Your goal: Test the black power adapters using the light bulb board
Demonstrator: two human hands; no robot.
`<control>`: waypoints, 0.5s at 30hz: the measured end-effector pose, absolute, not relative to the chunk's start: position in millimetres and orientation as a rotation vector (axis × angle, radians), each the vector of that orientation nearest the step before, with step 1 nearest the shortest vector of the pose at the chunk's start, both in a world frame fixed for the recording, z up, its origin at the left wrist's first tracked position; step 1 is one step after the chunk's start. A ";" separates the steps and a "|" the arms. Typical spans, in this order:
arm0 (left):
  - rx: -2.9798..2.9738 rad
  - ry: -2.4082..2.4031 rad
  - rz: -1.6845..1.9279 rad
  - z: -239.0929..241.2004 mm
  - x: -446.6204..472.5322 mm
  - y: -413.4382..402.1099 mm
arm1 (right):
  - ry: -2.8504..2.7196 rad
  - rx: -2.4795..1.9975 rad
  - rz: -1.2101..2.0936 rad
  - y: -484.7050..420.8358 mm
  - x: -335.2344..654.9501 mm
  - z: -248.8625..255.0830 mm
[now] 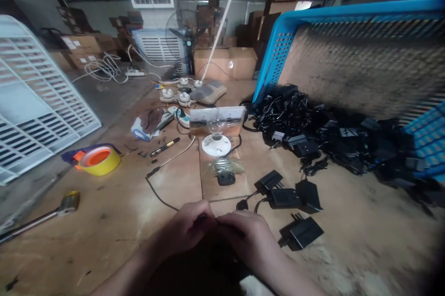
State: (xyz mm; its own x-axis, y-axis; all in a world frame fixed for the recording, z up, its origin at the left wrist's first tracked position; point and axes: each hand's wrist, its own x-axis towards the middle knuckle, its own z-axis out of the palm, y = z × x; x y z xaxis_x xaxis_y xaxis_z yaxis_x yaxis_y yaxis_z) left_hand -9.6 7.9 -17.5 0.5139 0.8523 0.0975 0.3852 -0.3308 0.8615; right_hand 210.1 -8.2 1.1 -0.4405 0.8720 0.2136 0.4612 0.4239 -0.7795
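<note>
My left hand (pixel 189 228) and my right hand (pixel 248 235) meet near the lower middle, fingers curled and pinched together over a thin dark thing, seemingly a cable, too hidden to name. Just beyond them several black power adapters (pixel 285 196) lie loose on the wooden surface (pixel 114 212), their cords trailing toward my hands. Farther out a clear bulb (pixel 216 129) stands in a white socket on a small test board (pixel 224 173) with a black outlet on it.
A tipped blue basket (pixel 278 31) spills a big heap of black adapters (pixel 333 138) at the right. Yellow tape roll (pixel 99 159), a hammer (pixel 67 203), a pen and white sockets lie left and behind. A white grille (pixel 31 96) leans at far left.
</note>
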 end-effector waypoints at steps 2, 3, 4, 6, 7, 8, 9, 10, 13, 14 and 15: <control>1.943 1.013 0.690 -17.0 -7.5 7.4 | -2.100 -1.180 0.730 2.8 227.9 16.3; 1.953 1.009 0.684 -16.5 -6.6 7.4 | -2.088 -1.282 0.577 11.9 239.0 24.4; 1.970 0.994 0.677 -16.1 -5.8 7.8 | -2.071 -1.426 0.377 22.6 250.1 31.8; 2.015 0.936 0.668 -16.3 -5.2 9.3 | -2.102 -1.768 -0.004 45.2 268.9 42.3; 2.035 0.904 0.674 -16.9 -5.2 10.3 | -2.171 -1.922 -0.117 54.7 275.4 44.9; 2.051 0.881 0.689 -17.7 -5.4 11.3 | -2.264 -2.047 -0.154 62.0 279.7 45.9; 2.058 0.874 0.704 -18.5 -5.8 12.0 | -2.357 -2.131 -0.131 66.5 282.5 45.2; 2.060 0.881 0.713 -19.1 -6.2 12.5 | -2.425 -2.180 -0.082 68.2 284.2 43.3; 2.072 0.934 0.689 -17.9 -6.7 11.7 | -2.453 -2.206 -0.053 61.8 291.3 30.8; 2.075 0.927 0.659 -16.3 -6.3 11.1 | -2.446 -2.177 -0.113 58.6 295.7 25.1; 2.072 0.905 0.624 -14.2 -5.7 10.6 | -2.441 -2.126 -0.180 56.1 301.1 19.1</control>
State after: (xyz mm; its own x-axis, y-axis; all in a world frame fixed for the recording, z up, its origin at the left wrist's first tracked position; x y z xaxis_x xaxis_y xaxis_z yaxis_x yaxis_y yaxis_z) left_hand -5.7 10.6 -14.2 0.6268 0.7693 0.1242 0.3890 -0.4470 0.8055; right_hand 301.1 56.1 19.1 -0.1369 0.9906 -0.0034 0.9794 0.1359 0.1492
